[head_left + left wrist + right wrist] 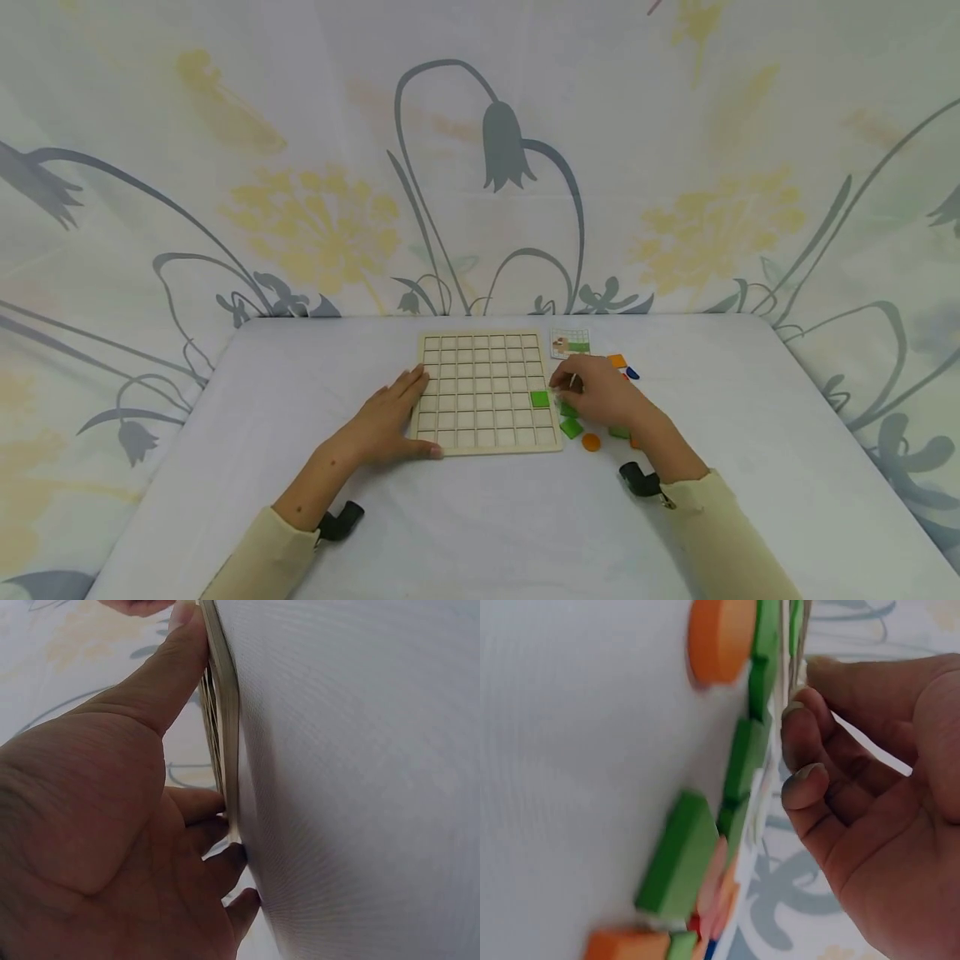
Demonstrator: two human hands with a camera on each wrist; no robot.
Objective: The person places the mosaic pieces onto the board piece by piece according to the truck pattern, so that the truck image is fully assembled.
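A pale wooden grid board (480, 451) lies on the table, with one green square tile (540, 399) in a cell near its right edge. My left hand (386, 421) rests at the board's left side, fingers extended along the edge and thumb at the near corner. In the left wrist view the thumb (169, 679) lies along the board's edge (229, 712). My right hand (596, 390) is at the board's right edge, fingers bent, thumb and index tips close together. I cannot tell whether a piece is between them.
Right of the board lie loose green tiles (572, 428), an orange disc (591, 442), an orange piece (617, 361) and a blue piece (633, 373). A printed grid card (570, 342) lies beyond my right hand. Behind the table hangs a flower-patterned cloth (480, 233).
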